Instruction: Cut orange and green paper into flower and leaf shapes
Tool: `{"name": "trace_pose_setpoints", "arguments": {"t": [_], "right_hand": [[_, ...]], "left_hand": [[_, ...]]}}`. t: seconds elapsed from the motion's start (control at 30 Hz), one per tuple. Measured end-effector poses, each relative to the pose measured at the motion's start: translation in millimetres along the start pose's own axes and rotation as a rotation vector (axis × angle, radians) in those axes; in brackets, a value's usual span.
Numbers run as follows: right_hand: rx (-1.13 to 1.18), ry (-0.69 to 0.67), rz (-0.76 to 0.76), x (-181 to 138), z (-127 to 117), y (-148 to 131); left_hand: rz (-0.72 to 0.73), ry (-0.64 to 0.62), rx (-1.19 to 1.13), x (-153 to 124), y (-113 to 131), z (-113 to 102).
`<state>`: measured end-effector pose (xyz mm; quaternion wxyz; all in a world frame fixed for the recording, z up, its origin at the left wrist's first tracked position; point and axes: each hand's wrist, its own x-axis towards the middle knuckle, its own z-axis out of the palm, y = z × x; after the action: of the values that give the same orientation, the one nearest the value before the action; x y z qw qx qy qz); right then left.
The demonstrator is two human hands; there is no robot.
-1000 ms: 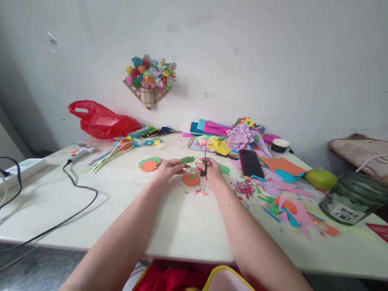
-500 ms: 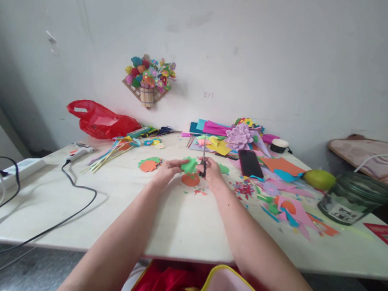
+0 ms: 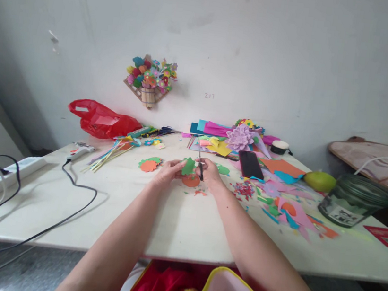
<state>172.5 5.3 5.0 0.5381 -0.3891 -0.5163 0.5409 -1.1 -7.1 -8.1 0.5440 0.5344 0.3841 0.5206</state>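
Note:
My left hand [image 3: 169,171] pinches a green scalloped foam piece [image 3: 188,167] at its left edge. In my right hand [image 3: 211,172] is a pair of scissors [image 3: 201,169], its blades pointing away from me, just right of the green piece. Below the two hands an orange round piece [image 3: 191,181] lies on the table, with small orange scraps [image 3: 200,192] in front of it. Another green piece [image 3: 222,170] rests beyond my right hand. Left of my left hand sit orange and green scalloped pieces [image 3: 149,165], overlapping.
A glue gun [image 3: 81,151] with a black cord lies left, near a power strip [image 3: 14,179]. At the back are a red plastic bag [image 3: 102,121] and a purple foam flower [image 3: 240,137]. Right are a phone [image 3: 250,165], foam scraps [image 3: 294,213] and a glass jar [image 3: 353,200].
The green piece has turned in my left hand and now shows its scalloped face. The scissors have tilted slightly, with their tips further left.

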Motion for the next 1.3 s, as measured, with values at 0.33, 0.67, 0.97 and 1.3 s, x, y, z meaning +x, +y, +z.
{"name": "trace_pose_setpoints", "arguments": {"t": [0.33, 0.67, 0.97, 1.3], "right_hand": [[0.009, -0.013, -0.023, 3.0, -2.5, 4.1], [0.019, 0.059, 0.021, -2.0, -2.2, -2.8], [0.003, 0.013, -0.01, -0.5, -0.6, -0.4], [-0.025, -0.035, -0.036, -0.4, -1.0, 0.8]], "left_hand": [[-0.021, 0.07, 0.082, 1.7, -4.3, -1.3], [0.009, 0.068, 0.075, 4.3, -6.2, -2.3], [-0.028, 0.011, 0.088, -2.2, -1.4, 3.0], [-0.032, 0.031, 0.096, -0.8, -2.5, 2.8]]}}
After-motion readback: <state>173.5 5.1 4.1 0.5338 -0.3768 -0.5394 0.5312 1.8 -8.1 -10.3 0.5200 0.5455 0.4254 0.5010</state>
